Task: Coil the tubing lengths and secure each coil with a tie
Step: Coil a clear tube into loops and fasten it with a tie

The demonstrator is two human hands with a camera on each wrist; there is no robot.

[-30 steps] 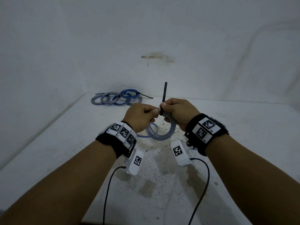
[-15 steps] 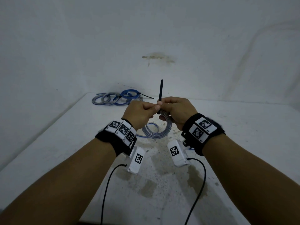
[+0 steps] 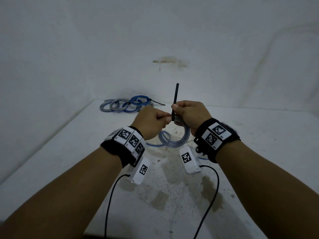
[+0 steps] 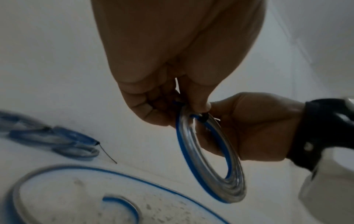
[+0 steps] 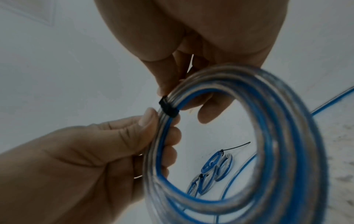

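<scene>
A coil of clear tubing with a blue stripe [image 3: 179,141] hangs between my hands above the table. A black tie [image 5: 168,109] is wrapped around its strands. My left hand [image 3: 166,119] grips the coil right beside the tie, thumb on the strands [image 5: 149,118]. My right hand [image 3: 175,107] pinches the tie's tail [image 3: 176,94], which stands straight up above the fingers. In the left wrist view the coil [image 4: 210,160] hangs edge-on below both hands. The tie's head is hidden between the fingers.
Several tied coils [image 3: 124,106] lie at the table's back left corner, one with a tie tail sticking out to the right. A loose length of blue-striped tubing [image 4: 99,171] curves on the white table [image 3: 259,144] under my hands. White walls close the back and left.
Both hands rose slightly with the coil. The tie's tail leaned left, then returned to upright. The holds on the coil and tie are unchanged.
</scene>
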